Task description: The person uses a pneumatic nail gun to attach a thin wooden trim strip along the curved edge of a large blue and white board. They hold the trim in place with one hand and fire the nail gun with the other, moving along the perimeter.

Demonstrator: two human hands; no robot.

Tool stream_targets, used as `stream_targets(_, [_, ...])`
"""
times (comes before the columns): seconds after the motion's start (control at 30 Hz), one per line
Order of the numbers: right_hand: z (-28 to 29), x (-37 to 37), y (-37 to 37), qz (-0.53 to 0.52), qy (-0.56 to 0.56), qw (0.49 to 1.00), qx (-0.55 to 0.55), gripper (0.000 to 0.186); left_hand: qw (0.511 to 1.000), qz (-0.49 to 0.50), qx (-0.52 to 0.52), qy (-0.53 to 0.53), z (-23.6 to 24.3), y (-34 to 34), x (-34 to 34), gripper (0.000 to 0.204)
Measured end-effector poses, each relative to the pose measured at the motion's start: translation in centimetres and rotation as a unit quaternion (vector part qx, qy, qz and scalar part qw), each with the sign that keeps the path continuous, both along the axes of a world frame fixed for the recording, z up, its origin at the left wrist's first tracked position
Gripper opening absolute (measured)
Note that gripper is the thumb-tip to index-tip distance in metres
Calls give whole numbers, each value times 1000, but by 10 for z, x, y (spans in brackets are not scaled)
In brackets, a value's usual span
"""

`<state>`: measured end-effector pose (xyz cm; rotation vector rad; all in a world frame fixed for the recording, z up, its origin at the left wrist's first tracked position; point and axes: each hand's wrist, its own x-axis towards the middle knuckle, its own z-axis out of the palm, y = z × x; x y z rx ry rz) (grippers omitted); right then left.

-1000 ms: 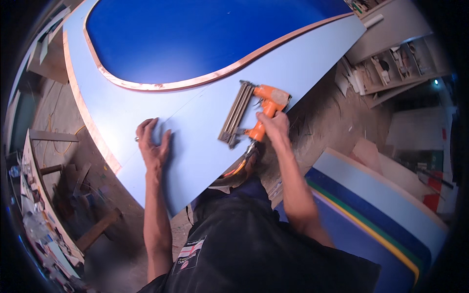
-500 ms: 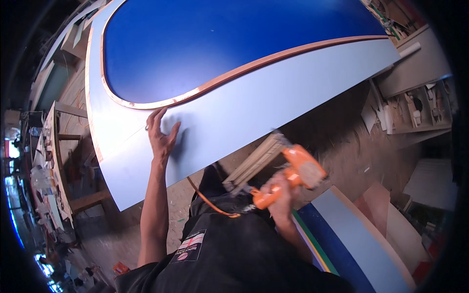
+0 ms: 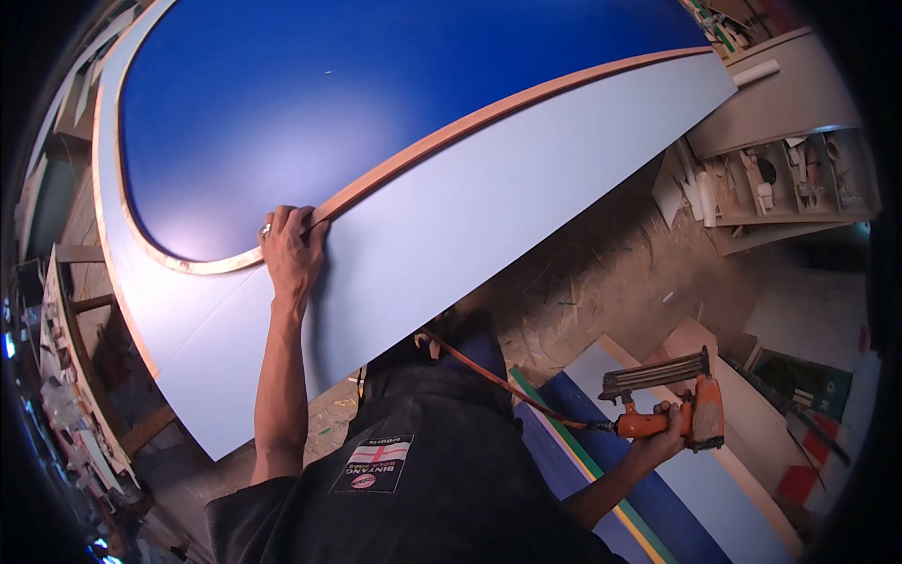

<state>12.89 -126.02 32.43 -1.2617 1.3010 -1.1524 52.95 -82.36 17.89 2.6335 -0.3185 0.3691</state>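
Observation:
My left hand (image 3: pixel 291 244) has its fingers curled over the thin wooden strip (image 3: pixel 413 150) that curves around the dark blue area (image 3: pixel 376 66) on a large pale blue panel (image 3: pixel 498 197). My right hand (image 3: pixel 658 428) grips an orange nail gun (image 3: pixel 703 415) with a long metal magazine, held low at the right, off the panel's front edge and above striped boards. An orange hose (image 3: pixel 479 371) runs from the gun's handle toward my body.
Striped blue, green and yellow boards (image 3: pixel 676 498) lie at the lower right, beside plywood offcuts (image 3: pixel 700 343). A compartmented box (image 3: pixel 780 179) of wood pieces stands at the right. A cluttered wooden frame (image 3: pixel 66 376) is at the left, over a littered floor (image 3: pixel 564 282).
My left hand has moved up from the pale panel onto the wooden strip. The nail gun in my right hand has moved off the panel, down and to the right, and turned.

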Motion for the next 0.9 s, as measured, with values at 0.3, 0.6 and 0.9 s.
stream_targets(0.3, [3,60,-73,55,40,997,21,38,999,27,36,11,0,-5,-2,24])
stream_targets(0.6, [2,195,-196,361,81,928,40,38,990,134,-6,40,9,-52,-1,46])
stream_targets(0.9, [-9,323,-225,611,174,765,104,35,999,11,-20,25,-15,-271,74,56])
